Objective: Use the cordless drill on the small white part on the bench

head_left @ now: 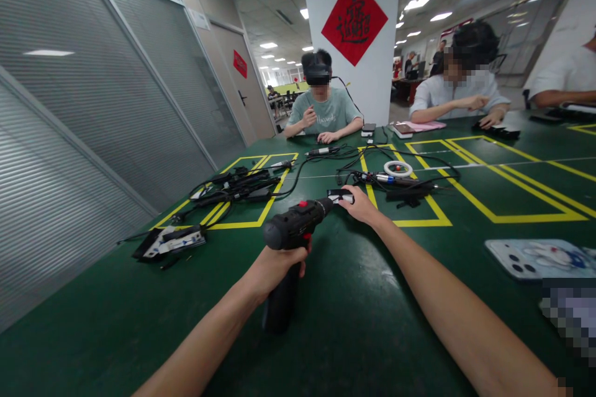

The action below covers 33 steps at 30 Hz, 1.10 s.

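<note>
My left hand (285,265) is wrapped round the grip of a black cordless drill (298,223) with red buttons. The drill points forward and to the right, away from me. At its chuck end, my right hand (357,203) grips a small black and white piece (341,196) over the table. The drill's tip is at or very near this piece; whether they touch I cannot tell. My right fingers partly cover the piece, so its kind is unclear.
On the green table (363,335), black cables and tools (235,189) lie left, with more tools and a white ring (398,169) ahead. A black and white packet (170,242) is at left. A phone (535,258) lies right. A person with a headset (321,105) sits opposite; another person (459,90) sits farther right.
</note>
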### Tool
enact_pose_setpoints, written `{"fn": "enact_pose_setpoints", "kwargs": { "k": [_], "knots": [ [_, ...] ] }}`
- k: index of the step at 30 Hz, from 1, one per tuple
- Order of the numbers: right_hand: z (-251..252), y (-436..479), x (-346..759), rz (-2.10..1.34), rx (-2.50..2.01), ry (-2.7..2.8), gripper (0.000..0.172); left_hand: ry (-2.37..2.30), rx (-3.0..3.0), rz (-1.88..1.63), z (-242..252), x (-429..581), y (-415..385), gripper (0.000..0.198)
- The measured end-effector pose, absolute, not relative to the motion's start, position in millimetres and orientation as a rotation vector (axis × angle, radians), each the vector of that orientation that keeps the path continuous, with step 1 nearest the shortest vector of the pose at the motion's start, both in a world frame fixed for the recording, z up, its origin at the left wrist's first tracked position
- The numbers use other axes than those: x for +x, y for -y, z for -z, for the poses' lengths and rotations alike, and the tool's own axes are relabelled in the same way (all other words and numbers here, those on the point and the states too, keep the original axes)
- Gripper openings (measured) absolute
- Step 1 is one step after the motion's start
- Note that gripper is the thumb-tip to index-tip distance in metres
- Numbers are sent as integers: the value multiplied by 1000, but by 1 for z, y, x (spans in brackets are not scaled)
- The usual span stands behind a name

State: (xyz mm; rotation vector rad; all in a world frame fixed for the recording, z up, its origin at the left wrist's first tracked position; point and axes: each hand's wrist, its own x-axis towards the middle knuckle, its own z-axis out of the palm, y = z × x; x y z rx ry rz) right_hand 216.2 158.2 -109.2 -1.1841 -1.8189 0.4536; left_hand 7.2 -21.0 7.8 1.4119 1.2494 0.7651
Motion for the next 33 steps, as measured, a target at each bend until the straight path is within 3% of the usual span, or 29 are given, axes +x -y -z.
{"fn": "enact_pose_setpoints", "kwargs": {
  "k": [33],
  "knots": [
    [104,-154,214,-470,-1211,1799,42,-1254,1458,-781,-5,8,21,18]
  ]
}}
